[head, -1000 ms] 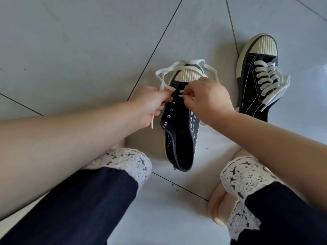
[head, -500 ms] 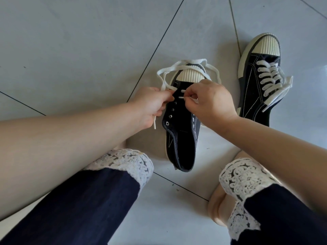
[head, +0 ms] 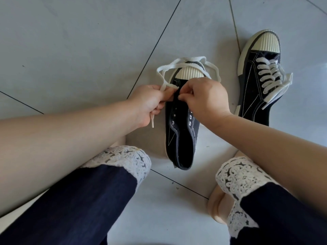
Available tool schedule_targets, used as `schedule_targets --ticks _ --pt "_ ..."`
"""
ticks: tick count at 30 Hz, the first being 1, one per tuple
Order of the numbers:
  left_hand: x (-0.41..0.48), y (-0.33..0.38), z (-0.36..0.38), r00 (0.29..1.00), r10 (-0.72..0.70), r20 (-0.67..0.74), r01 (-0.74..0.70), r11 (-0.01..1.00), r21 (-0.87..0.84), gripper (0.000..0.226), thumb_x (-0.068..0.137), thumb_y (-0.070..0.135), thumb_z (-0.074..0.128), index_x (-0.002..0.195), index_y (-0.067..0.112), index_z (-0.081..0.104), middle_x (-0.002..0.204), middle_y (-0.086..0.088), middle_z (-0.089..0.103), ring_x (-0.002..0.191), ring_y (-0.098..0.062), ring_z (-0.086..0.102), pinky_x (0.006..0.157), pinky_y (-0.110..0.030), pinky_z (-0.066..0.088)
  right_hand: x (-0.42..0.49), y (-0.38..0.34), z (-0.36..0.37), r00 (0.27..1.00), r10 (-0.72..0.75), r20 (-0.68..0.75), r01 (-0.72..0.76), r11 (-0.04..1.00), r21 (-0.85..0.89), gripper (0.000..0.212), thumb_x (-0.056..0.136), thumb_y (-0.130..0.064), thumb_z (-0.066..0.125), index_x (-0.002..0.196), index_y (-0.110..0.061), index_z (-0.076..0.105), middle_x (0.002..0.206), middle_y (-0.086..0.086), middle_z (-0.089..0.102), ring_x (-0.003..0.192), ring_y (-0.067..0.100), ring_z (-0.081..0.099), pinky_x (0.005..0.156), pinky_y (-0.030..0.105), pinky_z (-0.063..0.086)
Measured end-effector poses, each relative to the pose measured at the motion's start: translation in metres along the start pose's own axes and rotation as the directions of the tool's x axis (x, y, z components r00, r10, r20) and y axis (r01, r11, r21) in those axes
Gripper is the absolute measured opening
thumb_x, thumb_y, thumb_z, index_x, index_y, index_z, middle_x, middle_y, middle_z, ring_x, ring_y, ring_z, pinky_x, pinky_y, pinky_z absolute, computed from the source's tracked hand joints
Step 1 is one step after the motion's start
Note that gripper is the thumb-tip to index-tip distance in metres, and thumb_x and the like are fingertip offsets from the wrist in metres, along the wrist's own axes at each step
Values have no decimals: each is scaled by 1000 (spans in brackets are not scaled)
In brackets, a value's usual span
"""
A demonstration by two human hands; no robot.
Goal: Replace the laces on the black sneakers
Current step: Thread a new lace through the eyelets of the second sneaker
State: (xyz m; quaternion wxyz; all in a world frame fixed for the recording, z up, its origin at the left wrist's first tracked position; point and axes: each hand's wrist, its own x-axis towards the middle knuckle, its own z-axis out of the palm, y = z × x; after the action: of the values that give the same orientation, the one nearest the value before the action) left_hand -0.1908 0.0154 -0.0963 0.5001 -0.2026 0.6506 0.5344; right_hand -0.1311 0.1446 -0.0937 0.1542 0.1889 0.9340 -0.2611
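Grey floor tiles [head: 70,50] fill the frame. Left of centre, the left hand [head: 150,101] is curled round one end of the white lace [head: 185,59], whose tip hangs below the fist. The lace loops over the ribbed toe of the unlaced black sneaker [head: 182,138], which lies at centre frame, toe pointing up. Just right, the right hand [head: 205,99] pinches the lace's other end at the front eyelets. At upper right the laced sneaker [head: 254,89] lies on the floor, apart from the first.
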Motion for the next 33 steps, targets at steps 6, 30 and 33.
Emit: schedule_targets --ticks 6,30,33 --pt "5 -1 6 987 143 -67 -115 943 313 19 81 9 66 68 21 57 59 6 55 41 -4 39 42 -18 31 -4 1 -2 1000 12 -16 -9 989 146 26 79 -16 65 104 -17 57 75 -10 60 78 16 57 73 27 36" --pt "-13 13 -60 954 107 -281 -66 986 151 18 92 5 49 74 10 50 71 -5 53 43 -7 46 38 -16 28 -20 5 -1 995 -96 -17 96 995 2 30 83 -27 60 112 -27 64 104 0 57 104 24 44 95 30 26" --pt "-10 13 -58 919 335 -207 2 523 852 36 79 27 68 103 4 56 102 -15 57 95 -30 54 74 -34 43 -23 9 -1 997 -68 -45 71 995 63 30 82 -27 62 112 -25 65 106 1 58 104 26 45 94 33 31"
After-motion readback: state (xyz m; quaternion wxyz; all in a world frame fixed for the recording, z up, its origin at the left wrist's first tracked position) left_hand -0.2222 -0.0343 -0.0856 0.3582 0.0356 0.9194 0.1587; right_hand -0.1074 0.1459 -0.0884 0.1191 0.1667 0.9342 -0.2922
